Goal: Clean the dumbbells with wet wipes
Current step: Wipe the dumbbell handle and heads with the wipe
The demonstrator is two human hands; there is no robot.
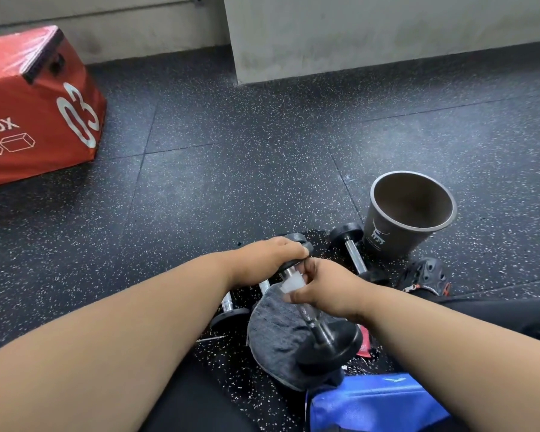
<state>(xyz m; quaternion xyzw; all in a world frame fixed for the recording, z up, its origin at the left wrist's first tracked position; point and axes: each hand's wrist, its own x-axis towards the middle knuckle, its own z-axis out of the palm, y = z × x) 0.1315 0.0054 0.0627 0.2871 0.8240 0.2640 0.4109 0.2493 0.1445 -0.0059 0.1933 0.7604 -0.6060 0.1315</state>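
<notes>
A small black dumbbell (328, 344) with a chrome handle tilts over a grey cloth (275, 332) on the floor. My left hand (268, 260) grips its far black head. My right hand (328, 285) pinches a white wet wipe (289, 283) round the handle just below that head. A second dumbbell (351, 247) lies by the cup, and a third (231, 307) lies under my left forearm, partly hidden.
A dark paper cup (409, 213) stands open to the right. A black perforated shoe (424, 275) is beside it. A blue pack (374, 403) lies near my lap, with a red wrapper (365, 344) close by. A red plyo box (38, 110) sits far left; a concrete wall (356, 32) is behind.
</notes>
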